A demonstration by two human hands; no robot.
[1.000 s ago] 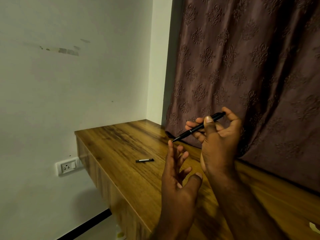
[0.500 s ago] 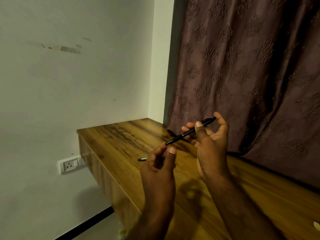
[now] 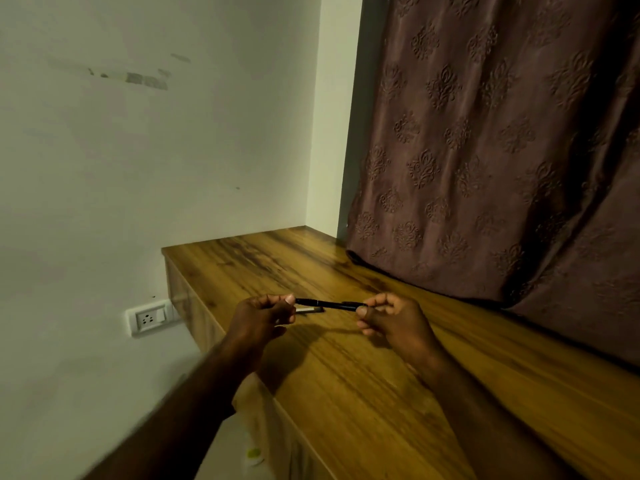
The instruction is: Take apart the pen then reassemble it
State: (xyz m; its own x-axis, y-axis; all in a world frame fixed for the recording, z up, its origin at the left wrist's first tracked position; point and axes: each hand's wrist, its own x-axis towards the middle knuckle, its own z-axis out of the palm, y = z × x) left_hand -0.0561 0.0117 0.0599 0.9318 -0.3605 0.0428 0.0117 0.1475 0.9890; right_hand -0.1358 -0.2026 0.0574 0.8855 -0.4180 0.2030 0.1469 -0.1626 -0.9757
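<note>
While both forearms reach in from the near edge of the view, the left hand (image 3: 265, 311) and the right hand (image 3: 393, 317) meet over the wooden bench (image 3: 346, 393), each closed on one end of the black pen (image 3: 327, 304). The left grip pinches the pen's left end between thumb and fingertips; the right grip pinches its right end the same way, the other fingers curled under. The pen lies nearly level between the two hands, raised above the bench, with its shadow on the wood below. Just behind the pen and beside the left hand, a small dark cap-like piece (image 3: 309, 310) lies flat on the bench; its detail is too small to tell. Left of the bench, a white wall socket (image 3: 149, 318) sits on the pale wall (image 3: 138, 168). Beyond the pen, at the bench's far side, a brown patterned curtain (image 3: 485, 150) hangs down to the bench top.
</note>
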